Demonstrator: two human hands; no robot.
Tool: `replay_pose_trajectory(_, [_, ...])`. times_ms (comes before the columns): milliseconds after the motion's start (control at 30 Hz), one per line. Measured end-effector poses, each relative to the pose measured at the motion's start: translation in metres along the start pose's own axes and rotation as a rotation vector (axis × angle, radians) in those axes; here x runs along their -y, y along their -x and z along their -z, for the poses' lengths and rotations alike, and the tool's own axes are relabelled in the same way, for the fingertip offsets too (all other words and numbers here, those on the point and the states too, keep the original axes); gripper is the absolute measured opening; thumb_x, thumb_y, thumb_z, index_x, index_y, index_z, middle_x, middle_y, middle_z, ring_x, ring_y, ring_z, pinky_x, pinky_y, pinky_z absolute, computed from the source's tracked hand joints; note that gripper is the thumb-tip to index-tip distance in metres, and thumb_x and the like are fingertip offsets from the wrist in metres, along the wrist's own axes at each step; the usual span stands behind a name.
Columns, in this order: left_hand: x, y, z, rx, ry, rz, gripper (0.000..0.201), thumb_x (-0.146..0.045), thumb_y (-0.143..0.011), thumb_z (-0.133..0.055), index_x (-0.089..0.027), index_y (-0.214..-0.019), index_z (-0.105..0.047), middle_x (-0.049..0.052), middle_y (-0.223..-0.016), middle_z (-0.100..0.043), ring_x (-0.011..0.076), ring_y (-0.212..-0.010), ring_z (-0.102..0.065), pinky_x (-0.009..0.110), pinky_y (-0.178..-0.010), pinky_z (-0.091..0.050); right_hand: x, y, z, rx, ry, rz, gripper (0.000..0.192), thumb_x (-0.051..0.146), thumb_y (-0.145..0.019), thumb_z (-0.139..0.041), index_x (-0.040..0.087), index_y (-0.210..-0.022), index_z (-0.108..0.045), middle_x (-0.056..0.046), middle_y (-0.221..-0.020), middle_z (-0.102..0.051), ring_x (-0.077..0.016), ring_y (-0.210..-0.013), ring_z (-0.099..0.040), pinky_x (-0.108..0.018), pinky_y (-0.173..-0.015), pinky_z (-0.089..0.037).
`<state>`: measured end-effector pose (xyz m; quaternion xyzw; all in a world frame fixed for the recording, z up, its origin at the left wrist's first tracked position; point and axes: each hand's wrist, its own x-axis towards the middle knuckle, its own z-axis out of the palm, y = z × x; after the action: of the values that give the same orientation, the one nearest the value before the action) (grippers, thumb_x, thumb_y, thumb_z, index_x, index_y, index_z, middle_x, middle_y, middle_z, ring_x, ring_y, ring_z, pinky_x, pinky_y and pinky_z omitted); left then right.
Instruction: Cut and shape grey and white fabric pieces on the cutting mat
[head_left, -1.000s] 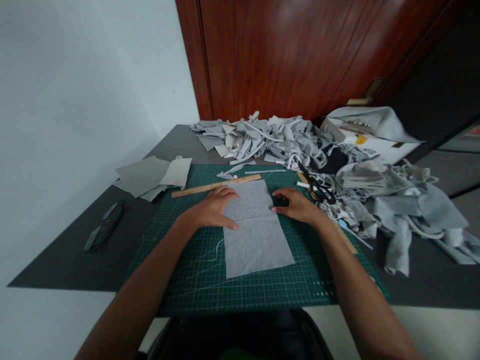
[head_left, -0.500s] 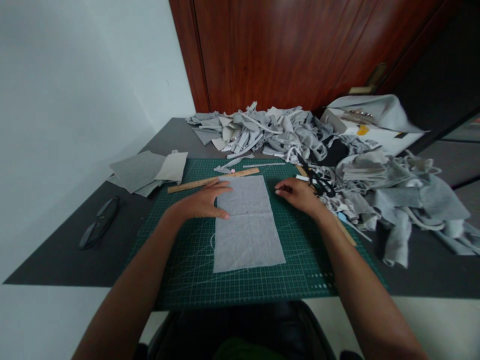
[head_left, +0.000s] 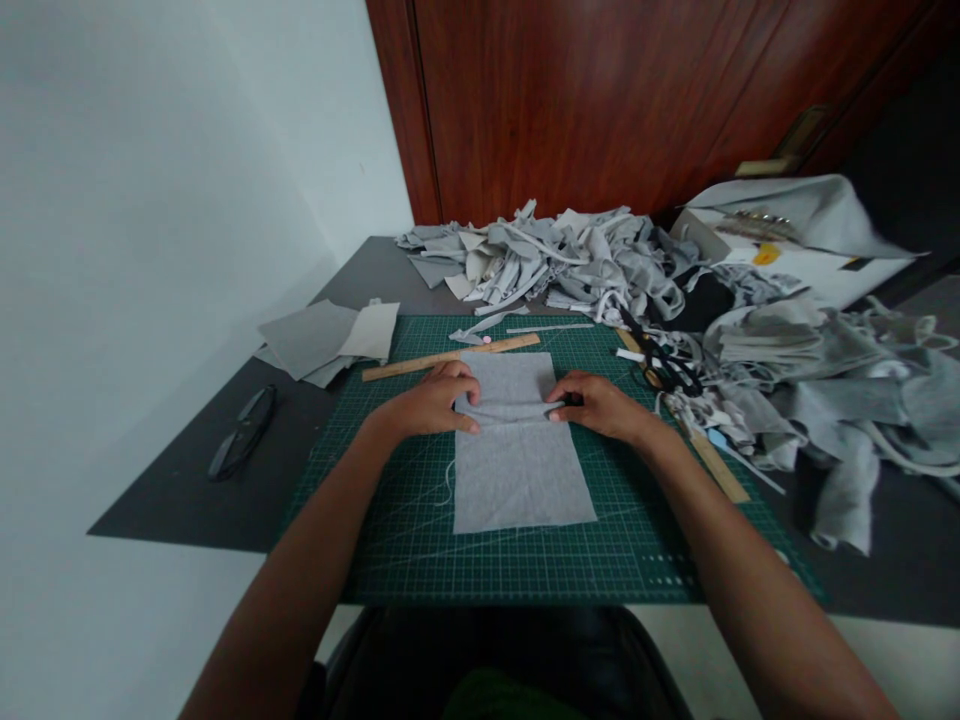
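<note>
A grey rectangular piece of fabric (head_left: 521, 480) lies flat on the green cutting mat (head_left: 405, 560). Across its upper middle runs a raised fold, with one hand at each end. My left hand (head_left: 442, 400) pinches the fabric at the left edge, fingers curled toward the thumb. At the right edge, my right hand (head_left: 596, 405) grips the other end of the fold between thumb and fingers. A loose thread (head_left: 448, 485) trails from the fabric's left side. Just beyond the fabric rests a wooden ruler (head_left: 397, 368).
Heaped fabric scraps (head_left: 517, 260) line the back, and more cloth pieces (head_left: 862, 370) pile up at the right. Black scissors (head_left: 671, 370) lie near my right hand. Eyeglasses (head_left: 244, 430) and flat fabric pieces (head_left: 311, 335) sit left. A white box (head_left: 810, 262) stands back right.
My right hand has come in from beside the fabric and taken its right edge. My left hand's fingers have closed on the left edge. A fold has risen between them; the view has shifted.
</note>
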<state>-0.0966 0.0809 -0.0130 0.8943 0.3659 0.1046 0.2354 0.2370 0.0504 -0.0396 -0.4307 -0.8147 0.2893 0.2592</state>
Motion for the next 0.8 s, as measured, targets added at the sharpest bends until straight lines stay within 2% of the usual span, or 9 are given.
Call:
replay_pose_trajectory(200, [-0.003, -0.004, 0.002, -0.079, 0.046, -0.032, 0.018, -0.037, -0.081, -0.071, -0.021, -0.077, -0.062, 0.005, -0.104, -0.058, 0.026, -0.109, -0.056, 0.043, -0.103, -0.043, 0.007, 0.0, 0.001, -0.071, -0.007, 0.05, 0.007, 0.023, -0.09, -0.071, 0.023, -0.085, -0.076, -0.003, -0.09, -0.069, -0.0205, -0.082, -0.065, -0.035, -0.078, -0.051])
replay_pose_trajectory(267, [-0.006, -0.005, 0.006, -0.131, 0.078, -0.018, 0.019, -0.038, -0.084, -0.066, -0.022, -0.079, -0.059, 0.005, -0.095, -0.06, 0.0249, -0.1, -0.058, 0.043, -0.098, -0.045, 0.015, 0.0, 0.004, -0.131, -0.025, 0.077, 0.01, 0.028, -0.093, -0.069, 0.023, -0.085, -0.073, -0.004, -0.091, -0.069, -0.0224, -0.088, -0.065, -0.036, -0.082, -0.05])
replay_pose_trajectory(333, [-0.01, -0.005, 0.012, -0.208, 0.166, 0.01, 0.02, -0.041, -0.088, -0.062, -0.023, -0.082, -0.056, 0.005, -0.095, -0.063, 0.0242, -0.096, -0.059, 0.042, -0.093, -0.046, 0.024, 0.002, 0.007, -0.228, -0.08, 0.059, 0.015, 0.035, -0.097, -0.066, 0.024, -0.088, -0.07, -0.004, -0.09, -0.069, -0.0231, -0.089, -0.064, -0.036, -0.082, -0.049])
replay_pose_trajectory(433, [-0.02, -0.005, 0.019, -0.356, 0.374, 0.019, 0.025, -0.046, -0.09, -0.06, -0.023, -0.084, -0.051, 0.004, -0.095, -0.064, 0.0213, -0.092, -0.059, 0.036, -0.084, -0.046, 0.037, 0.004, 0.008, -0.368, -0.228, -0.023, 0.025, 0.047, -0.099, -0.062, 0.025, -0.089, -0.065, -0.001, -0.08, -0.061, -0.0212, -0.076, -0.057, -0.033, -0.069, -0.046])
replay_pose_trajectory(567, [-0.035, -0.006, 0.015, -0.466, 0.623, 0.029, 0.034, -0.054, -0.088, -0.065, -0.023, -0.083, -0.05, -0.002, -0.074, -0.051, 0.0151, -0.069, -0.049, 0.029, -0.063, -0.038, 0.041, 0.003, 0.001, -0.473, -0.465, -0.118, 0.035, 0.061, -0.096, -0.061, 0.027, -0.089, -0.06, 0.001, -0.072, -0.051, -0.0195, -0.063, -0.05, -0.03, -0.056, -0.04])
replay_pose_trajectory(700, [-0.044, -0.013, 0.001, -0.585, 0.844, 0.084, 0.038, -0.056, -0.084, -0.071, -0.023, -0.084, -0.052, -0.003, -0.072, -0.051, 0.0136, -0.067, -0.048, 0.027, -0.06, -0.039, 0.033, -0.004, -0.011, -0.48, -0.623, -0.29, 0.042, 0.069, -0.094, -0.058, 0.027, -0.097, -0.058, 0.0, -0.077, -0.057, -0.0202, -0.065, -0.055, -0.03, -0.054, -0.045])
replay_pose_trajectory(800, [-0.047, -0.019, -0.009, -0.557, 0.999, 0.17, 0.037, -0.053, -0.082, -0.075, -0.022, -0.084, -0.056, -0.003, -0.074, -0.055, 0.0125, -0.068, -0.051, 0.026, -0.062, -0.044, 0.031, -0.006, -0.022, -0.324, -0.617, -0.314, 0.053, 0.066, -0.087, -0.068, 0.025, -0.119, -0.056, -0.003, -0.089, -0.064, -0.0223, -0.075, -0.062, -0.032, -0.061, -0.051])
